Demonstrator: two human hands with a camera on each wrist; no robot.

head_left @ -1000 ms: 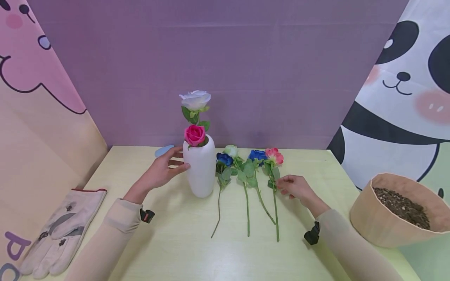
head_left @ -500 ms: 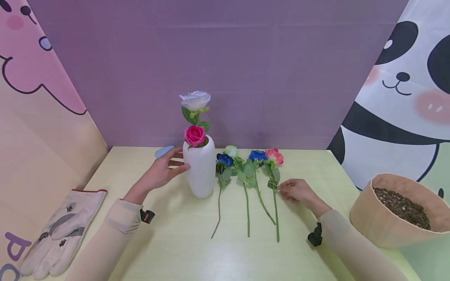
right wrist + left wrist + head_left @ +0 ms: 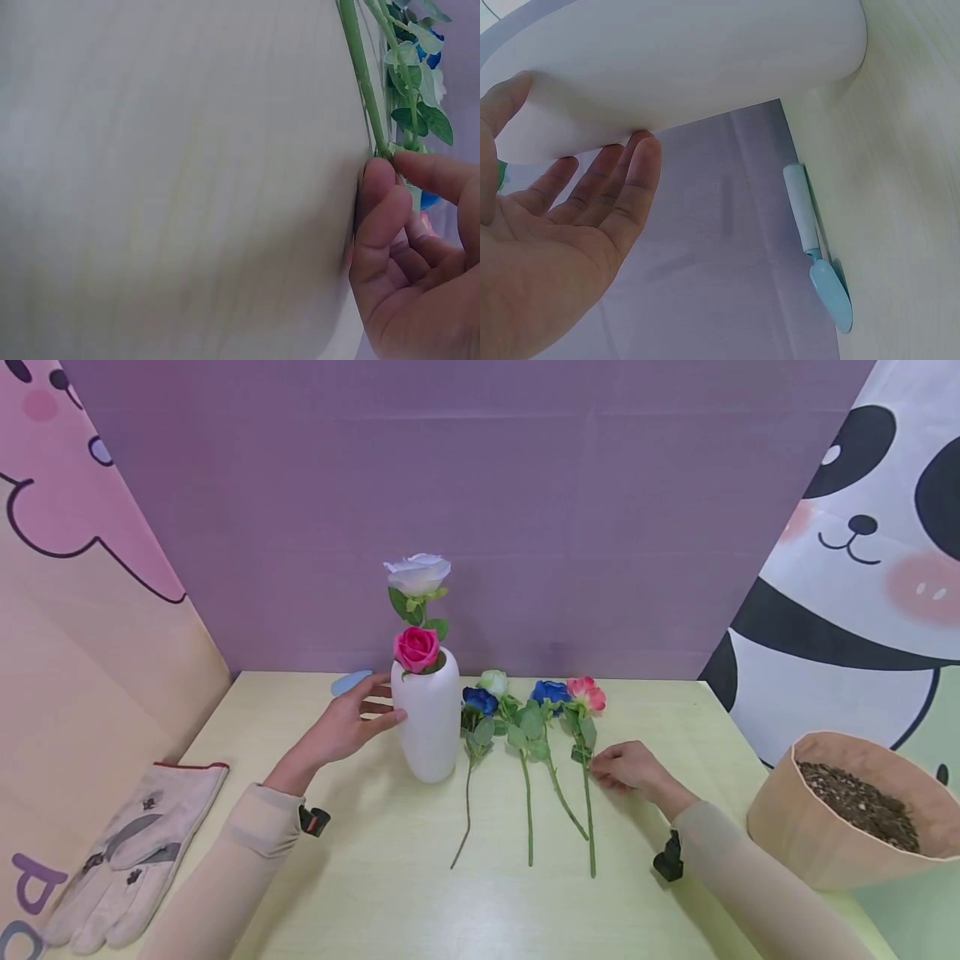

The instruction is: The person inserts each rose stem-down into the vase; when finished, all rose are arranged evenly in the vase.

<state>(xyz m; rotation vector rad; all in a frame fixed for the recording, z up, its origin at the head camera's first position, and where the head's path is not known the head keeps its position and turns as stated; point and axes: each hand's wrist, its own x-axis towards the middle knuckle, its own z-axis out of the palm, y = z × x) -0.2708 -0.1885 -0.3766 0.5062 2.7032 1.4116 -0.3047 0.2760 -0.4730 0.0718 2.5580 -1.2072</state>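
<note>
White ceramic vase (image 3: pixel 426 720) stands upright on a pale yellow table (image 3: pixel 375 877), holding 2 roses: a white rose (image 3: pixel 417 573) high above a pink rose (image 3: pixel 416 648) at the mouth. At the right edge, a tan pot (image 3: pixel 832 835) holds dark soil (image 3: pixel 858 802) and is cut off by the frame. The left hand (image 3: pixel 341 729) rests straight, relaxed fingers against the vase's side. The right hand (image 3: pixel 633 767) pinches the stem of a pink-red rose (image 3: pixel 587 693), the rightmost of 4 stems lying beside the vase; thumb and curled fingers (image 3: pixel 379 225) meet on the stem just below its leaves. Work gloves (image 3: pixel 131 852) lie at left; a blue trowel (image 3: pixel 817 247) sits half-hidden behind the vase.
</note>
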